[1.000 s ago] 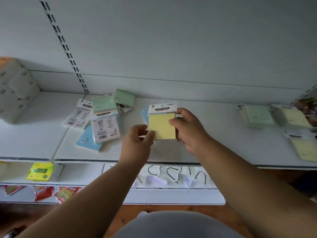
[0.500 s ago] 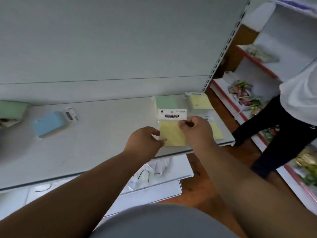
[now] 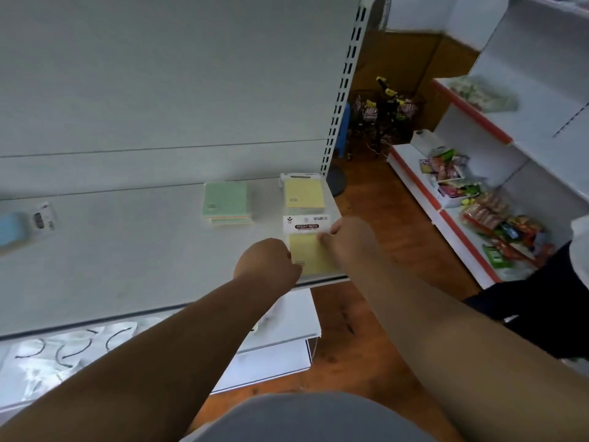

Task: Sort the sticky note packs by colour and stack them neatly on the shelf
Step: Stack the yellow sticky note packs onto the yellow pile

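Note:
Both hands hold one yellow sticky note pack (image 3: 307, 250) with a white "STICKY NOTE" header, low over the right end of the white shelf (image 3: 134, 256). My left hand (image 3: 266, 261) grips its lower left corner. My right hand (image 3: 347, 239) pinches its right edge near the header. Just behind it a stack of yellow packs (image 3: 303, 193) lies at the shelf's far right corner. A green stack (image 3: 227, 202) sits to the left of that. One blue pack (image 3: 14, 226) lies at the far left edge.
The shelf ends just right of the yellow packs at a slotted upright (image 3: 342, 90). A lower shelf (image 3: 280, 317) holds clear bags with black hooks. Snack shelves (image 3: 462, 199) stand across the wooden aisle, and a person in dark trousers (image 3: 541, 301) stands at the right.
My view has swung right along the shelf, away from the mixed pile. Both hands carried the yellow pack to the right end and lowered it in front of the yellow stack.

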`<state>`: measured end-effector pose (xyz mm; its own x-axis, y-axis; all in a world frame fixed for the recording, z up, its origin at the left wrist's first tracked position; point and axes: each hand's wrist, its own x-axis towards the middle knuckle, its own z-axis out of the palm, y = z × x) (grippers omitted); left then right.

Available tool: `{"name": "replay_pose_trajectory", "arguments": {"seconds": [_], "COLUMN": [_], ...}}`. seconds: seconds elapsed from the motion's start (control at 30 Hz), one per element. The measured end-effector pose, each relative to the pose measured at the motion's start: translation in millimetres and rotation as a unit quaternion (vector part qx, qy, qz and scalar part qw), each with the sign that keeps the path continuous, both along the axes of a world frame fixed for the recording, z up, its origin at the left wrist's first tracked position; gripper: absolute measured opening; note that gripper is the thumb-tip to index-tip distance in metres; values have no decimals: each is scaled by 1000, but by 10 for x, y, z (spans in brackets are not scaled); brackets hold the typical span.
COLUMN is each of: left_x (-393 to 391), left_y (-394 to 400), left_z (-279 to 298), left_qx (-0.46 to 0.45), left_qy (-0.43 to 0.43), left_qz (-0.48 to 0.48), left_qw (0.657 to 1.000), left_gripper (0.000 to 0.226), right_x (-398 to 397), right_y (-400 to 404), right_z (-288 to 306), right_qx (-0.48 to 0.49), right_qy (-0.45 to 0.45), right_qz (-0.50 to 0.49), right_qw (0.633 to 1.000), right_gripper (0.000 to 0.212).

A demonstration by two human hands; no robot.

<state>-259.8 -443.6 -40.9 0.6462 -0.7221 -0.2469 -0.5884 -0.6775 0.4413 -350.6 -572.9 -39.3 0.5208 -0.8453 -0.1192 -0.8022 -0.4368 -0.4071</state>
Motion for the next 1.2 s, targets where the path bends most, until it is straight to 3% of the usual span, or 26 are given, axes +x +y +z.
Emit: {"name": "replay_pose_trajectory", "arguments": {"seconds": [0.1,0.3,0.67,1.07,1.2], "left_x": [-20,10,775,2483,2856], "left_y": [-34,125,1284,3222,3548], "left_z": [-9,-4,53,-7,-43], "left_qx": [10,-30,-45,-53,-106], "left_qy": [-8,-28,-41,11,82], "left_qz": [-4,33,130,255,304], "left_qw": [1000,999,990,965,943], "left_gripper": [30,33,23,19,38], "right_x": [-11,15,921,2757,3266], "right_y": [-3,173,1300,3109,3308], "right_z": [15,58,215,-27,-41], "right_qx": [-27,-38,-6,92,127], "right_qy": [-9,-79,-197,-168,-134], "right_qz": [-6,25,147,208,186], "right_qw": [1000,996,969,959,965], "right_gripper": [35,18,16,15,18]}}
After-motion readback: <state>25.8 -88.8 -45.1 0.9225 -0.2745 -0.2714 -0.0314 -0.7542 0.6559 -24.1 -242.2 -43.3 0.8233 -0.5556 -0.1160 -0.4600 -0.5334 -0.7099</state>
